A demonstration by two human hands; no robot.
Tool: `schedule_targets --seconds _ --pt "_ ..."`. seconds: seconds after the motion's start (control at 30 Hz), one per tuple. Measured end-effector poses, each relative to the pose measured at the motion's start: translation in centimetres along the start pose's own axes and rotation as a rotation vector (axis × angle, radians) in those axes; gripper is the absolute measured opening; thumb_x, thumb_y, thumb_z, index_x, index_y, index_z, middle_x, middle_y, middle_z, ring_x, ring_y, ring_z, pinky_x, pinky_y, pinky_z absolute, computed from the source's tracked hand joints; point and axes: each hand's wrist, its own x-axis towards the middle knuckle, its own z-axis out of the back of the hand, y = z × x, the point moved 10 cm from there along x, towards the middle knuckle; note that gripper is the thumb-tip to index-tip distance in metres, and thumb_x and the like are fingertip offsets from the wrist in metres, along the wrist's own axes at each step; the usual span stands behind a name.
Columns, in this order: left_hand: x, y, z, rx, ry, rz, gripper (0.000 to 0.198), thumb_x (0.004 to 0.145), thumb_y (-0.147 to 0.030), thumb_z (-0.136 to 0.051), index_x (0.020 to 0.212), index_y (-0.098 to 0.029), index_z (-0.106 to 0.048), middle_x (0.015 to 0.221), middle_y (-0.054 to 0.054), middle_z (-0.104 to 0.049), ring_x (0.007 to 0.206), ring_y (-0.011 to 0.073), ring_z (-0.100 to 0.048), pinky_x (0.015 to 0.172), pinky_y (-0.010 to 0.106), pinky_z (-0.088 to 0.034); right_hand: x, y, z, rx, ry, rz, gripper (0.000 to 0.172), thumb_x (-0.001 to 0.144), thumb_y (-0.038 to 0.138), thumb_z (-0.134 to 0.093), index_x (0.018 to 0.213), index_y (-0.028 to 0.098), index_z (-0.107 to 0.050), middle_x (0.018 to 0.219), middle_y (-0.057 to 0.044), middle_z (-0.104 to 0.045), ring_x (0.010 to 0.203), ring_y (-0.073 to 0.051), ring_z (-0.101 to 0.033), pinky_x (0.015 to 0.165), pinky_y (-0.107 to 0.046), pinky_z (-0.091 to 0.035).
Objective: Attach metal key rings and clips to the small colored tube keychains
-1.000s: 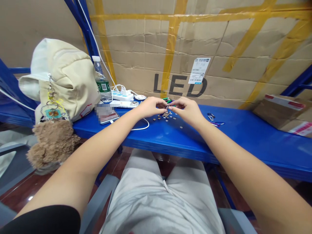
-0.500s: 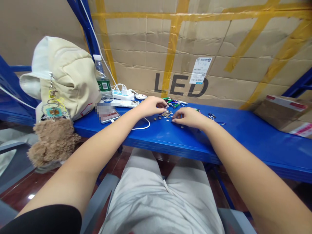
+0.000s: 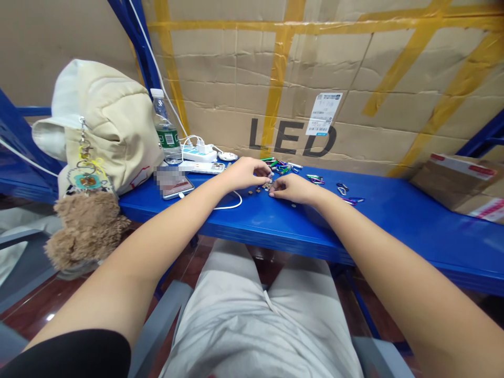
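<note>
Both my hands rest on a blue shelf (image 3: 394,220) over a scatter of several small round metal pieces (image 3: 260,190). My left hand (image 3: 246,172) is curled, its fingertips pinched on something small I cannot make out, just above the pile. My right hand (image 3: 291,189) lies low on the shelf, fingers bent and pinching at the pieces right beside the left fingertips. Behind the hands lie several small coloured clips (image 3: 281,167), green, blue and purple.
A cream bag (image 3: 106,126) with a plush bear charm (image 3: 84,228) stands at the left. A water bottle (image 3: 165,131), a power strip (image 3: 199,154), a phone (image 3: 175,186) and a white cable (image 3: 232,202) are nearby. A large taped LED carton (image 3: 354,79) backs the shelf; a small box (image 3: 464,181) sits right.
My right hand dropped from the raised two-handed pinch to the shelf, then slid left to meet the left fingertips. The left hand stayed nearly in place.
</note>
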Motion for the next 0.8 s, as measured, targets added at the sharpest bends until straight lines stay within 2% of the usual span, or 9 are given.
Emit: schedule_targets --seconds 0.07,0.13,0.27,0.33,0.47,0.63,0.8 --pt "0.0 0.0 0.0 0.004 0.000 0.003 0.025 0.076 -0.020 -0.064 0.099 -0.015 -0.072 0.092 0.006 -0.074 0.081 0.0157 -0.065 0.079 0.028 -0.050 0.0 -0.2 0.0 0.007 0.013 -0.012 0.017 0.081 0.030 -0.059 0.074 0.017 -0.068 0.062 -0.001 -0.064 0.056 -0.014 -0.054 0.052 -0.026 -0.040" --pt "0.0 0.1 0.1 0.007 -0.002 0.004 0.025 0.077 -0.021 -0.064 0.099 -0.015 -0.072 0.092 0.006 -0.074 0.081 0.0161 -0.066 0.079 0.028 -0.050 -0.1 -0.4 0.7 0.051 -0.039 -0.007 0.019 0.079 0.033 -0.060 0.074 0.017 -0.068 0.062 0.000 -0.064 0.057 -0.014 -0.054 0.053 -0.025 -0.041" --pt "-0.1 0.0 0.0 -0.017 0.021 -0.006 0.024 0.077 -0.021 -0.064 0.099 -0.014 -0.071 0.093 0.006 -0.074 0.083 0.0163 -0.067 0.079 0.028 -0.051 -0.9 -1.3 3.8 0.258 -0.294 -0.022 0.027 0.077 0.043 -0.062 0.076 0.016 -0.068 0.073 -0.002 -0.068 0.068 -0.015 -0.057 0.064 -0.027 -0.044" --pt "-0.2 0.0 -0.3 -0.075 0.046 -0.002 0.026 0.077 -0.019 -0.064 0.103 -0.014 -0.070 0.095 0.006 -0.074 0.086 0.0160 -0.068 0.081 0.028 -0.052 -1.3 -1.9 4.6 0.378 -0.373 -0.046 0.032 0.074 0.046 -0.065 0.079 0.015 -0.069 0.078 -0.004 -0.070 0.072 -0.016 -0.058 0.068 -0.029 -0.045" --pt "-0.2 0.0 -0.6 -0.186 0.055 0.024 0.037 0.076 -0.016 -0.066 0.113 -0.013 -0.064 0.096 0.007 -0.075 0.089 0.0166 -0.070 0.080 0.027 -0.053 -1.3 -1.8 4.2 0.494 -0.372 -0.038 0.035 0.069 0.048 -0.071 0.080 0.015 -0.070 0.082 -0.007 -0.071 0.076 -0.018 -0.060 0.072 -0.031 -0.046" --pt "-0.3 -0.1 -0.7 -0.194 0.053 0.004 0.037 0.076 -0.015 -0.065 0.113 -0.014 -0.063 0.093 0.006 -0.075 0.087 0.0166 -0.070 0.079 0.027 -0.053 -0.8 -1.7 3.6 0.496 -0.369 -0.037 0.030 0.070 0.043 -0.071 0.081 0.015 -0.070 0.080 -0.006 -0.071 0.074 -0.017 -0.060 0.070 -0.030 -0.046" --pt "-0.2 0.2 -0.5 -0.188 0.021 0.007 0.038 0.075 -0.016 -0.067 0.113 -0.014 -0.063 0.094 0.006 -0.075 0.087 0.0165 -0.070 0.081 0.029 -0.054 -1.8 -2.2 5.2 0.404 -0.436 -0.091 0.025 0.079 0.035 -0.060 0.091 0.015 -0.069 0.092 -0.007 -0.072 0.078 -0.017 -0.062 0.072 -0.029 -0.047"
